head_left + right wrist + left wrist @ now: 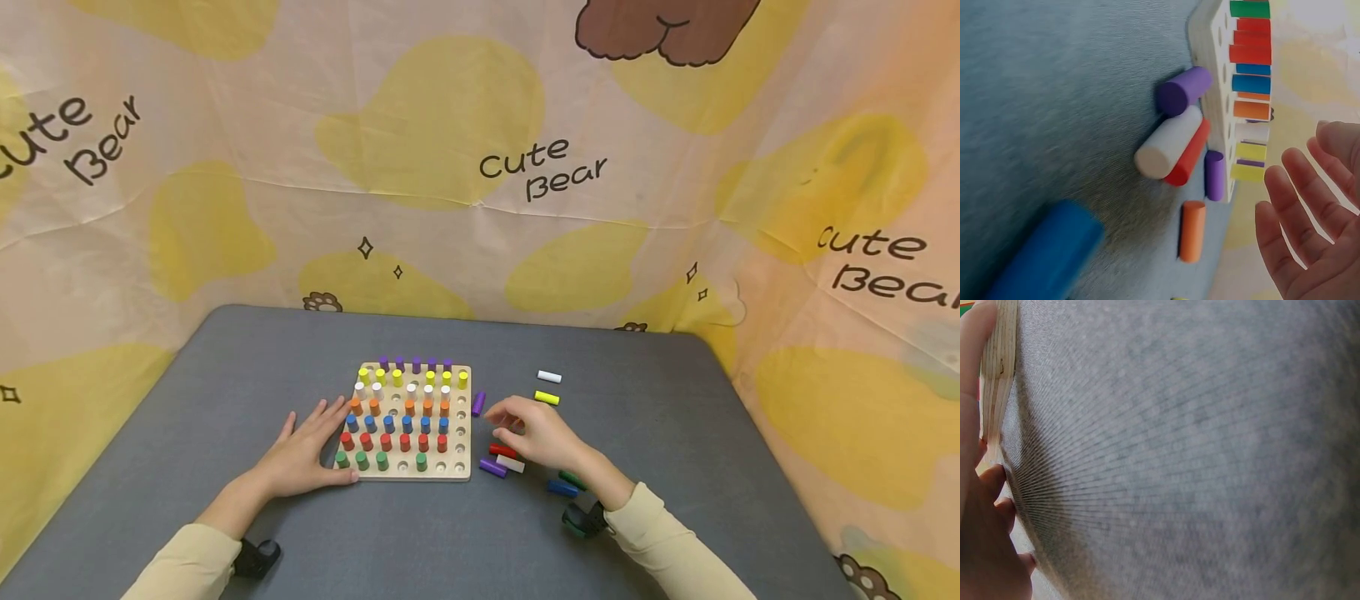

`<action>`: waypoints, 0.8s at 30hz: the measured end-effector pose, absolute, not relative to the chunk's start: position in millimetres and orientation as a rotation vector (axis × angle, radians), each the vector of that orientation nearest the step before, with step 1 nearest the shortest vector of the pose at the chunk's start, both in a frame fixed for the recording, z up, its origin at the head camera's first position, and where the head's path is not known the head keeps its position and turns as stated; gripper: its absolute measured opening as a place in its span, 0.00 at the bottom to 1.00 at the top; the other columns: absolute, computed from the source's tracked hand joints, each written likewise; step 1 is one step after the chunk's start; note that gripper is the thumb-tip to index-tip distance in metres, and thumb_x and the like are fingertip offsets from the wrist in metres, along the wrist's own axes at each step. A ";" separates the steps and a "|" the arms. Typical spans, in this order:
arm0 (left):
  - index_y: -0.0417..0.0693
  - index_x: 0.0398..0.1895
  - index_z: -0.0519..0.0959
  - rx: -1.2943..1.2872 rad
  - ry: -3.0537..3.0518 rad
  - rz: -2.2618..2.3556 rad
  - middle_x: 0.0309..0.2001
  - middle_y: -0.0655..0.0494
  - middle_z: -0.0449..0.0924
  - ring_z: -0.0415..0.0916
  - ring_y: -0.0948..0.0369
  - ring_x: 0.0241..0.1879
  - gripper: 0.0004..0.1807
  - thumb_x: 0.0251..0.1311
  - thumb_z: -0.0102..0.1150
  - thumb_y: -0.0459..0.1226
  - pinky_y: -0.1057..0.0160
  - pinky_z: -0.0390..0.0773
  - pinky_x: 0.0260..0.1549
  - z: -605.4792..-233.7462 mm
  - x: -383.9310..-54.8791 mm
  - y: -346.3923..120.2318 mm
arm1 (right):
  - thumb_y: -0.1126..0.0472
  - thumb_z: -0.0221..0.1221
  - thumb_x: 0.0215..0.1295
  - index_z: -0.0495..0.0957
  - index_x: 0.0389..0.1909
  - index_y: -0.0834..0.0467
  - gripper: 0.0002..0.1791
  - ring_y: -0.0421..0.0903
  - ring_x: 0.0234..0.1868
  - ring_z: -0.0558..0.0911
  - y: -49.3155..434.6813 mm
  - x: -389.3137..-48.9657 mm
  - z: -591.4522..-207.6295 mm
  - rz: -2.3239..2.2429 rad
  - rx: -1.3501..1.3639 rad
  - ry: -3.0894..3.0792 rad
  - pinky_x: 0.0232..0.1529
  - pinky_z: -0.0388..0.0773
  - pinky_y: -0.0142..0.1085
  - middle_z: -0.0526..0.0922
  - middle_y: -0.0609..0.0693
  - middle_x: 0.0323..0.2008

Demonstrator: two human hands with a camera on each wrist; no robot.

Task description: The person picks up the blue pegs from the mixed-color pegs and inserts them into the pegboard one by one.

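Note:
A wooden pegboard (466, 450) stands upright-filled with rows of green, red, blue, orange, white, yellow and purple pegs; some holes show bare. My left hand (303, 454) lies at its left edge with fingers spread, the thumb at the near corner. In the left wrist view that thumb touches the board's side (1000, 369). To the right of the board, my right hand (543, 433) hovers over loose pegs, fingers loosely bent and holding nothing. Near it lie a purple peg (478, 404), a red peg (502, 450) and a white peg (511, 464). An orange peg (1192, 231) shows in the right wrist view.
Farther back on the grey table (637, 400) lie a white peg (549, 377) and a yellow peg (547, 398). A blue peg (562, 488) and a green peg (572, 480) lie by the right wrist. Patterned cloth (420, 125) surrounds the table.

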State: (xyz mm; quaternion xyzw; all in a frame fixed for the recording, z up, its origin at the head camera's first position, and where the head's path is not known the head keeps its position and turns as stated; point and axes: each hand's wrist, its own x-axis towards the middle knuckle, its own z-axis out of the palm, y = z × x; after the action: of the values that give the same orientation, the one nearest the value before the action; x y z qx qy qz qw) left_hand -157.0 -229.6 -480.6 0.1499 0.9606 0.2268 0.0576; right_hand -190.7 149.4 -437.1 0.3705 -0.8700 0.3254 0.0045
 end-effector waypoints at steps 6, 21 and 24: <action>0.52 0.72 0.51 0.459 2.913 0.686 0.71 0.45 0.49 0.42 0.42 0.70 0.60 0.35 0.61 0.69 0.31 0.34 0.60 -479.6 -156.7 -229.6 | 0.62 0.60 0.59 0.77 0.45 0.57 0.12 0.36 0.36 0.78 164.3 -180.5 -442.1 0.985 1.167 -2.729 0.36 0.78 0.32 0.81 0.48 0.39; 0.50 0.71 0.52 0.460 2.916 0.669 0.71 0.45 0.50 0.42 0.41 0.70 0.61 0.35 0.61 0.69 0.31 0.34 0.60 -480.9 -158.0 -229.4 | 0.61 0.65 0.53 0.77 0.44 0.55 0.16 0.36 0.29 0.75 202.0 -158.7 -452.5 0.932 1.122 -2.678 0.28 0.74 0.27 0.78 0.43 0.33; 0.50 0.71 0.52 0.463 2.914 0.674 0.71 0.45 0.49 0.42 0.42 0.70 0.61 0.35 0.61 0.69 0.31 0.34 0.60 -480.8 -158.1 -229.5 | 0.60 0.65 0.53 0.77 0.45 0.54 0.16 0.34 0.29 0.74 208.2 -154.5 -453.7 0.930 1.076 -2.698 0.28 0.74 0.26 0.78 0.41 0.33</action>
State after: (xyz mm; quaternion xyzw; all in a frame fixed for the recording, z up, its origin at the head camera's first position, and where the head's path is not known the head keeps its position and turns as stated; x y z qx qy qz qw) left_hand -158.1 -229.5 -480.8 0.1526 0.9612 0.2223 0.0576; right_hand -154.5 208.2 -453.7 0.3524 -0.8837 0.3047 0.0460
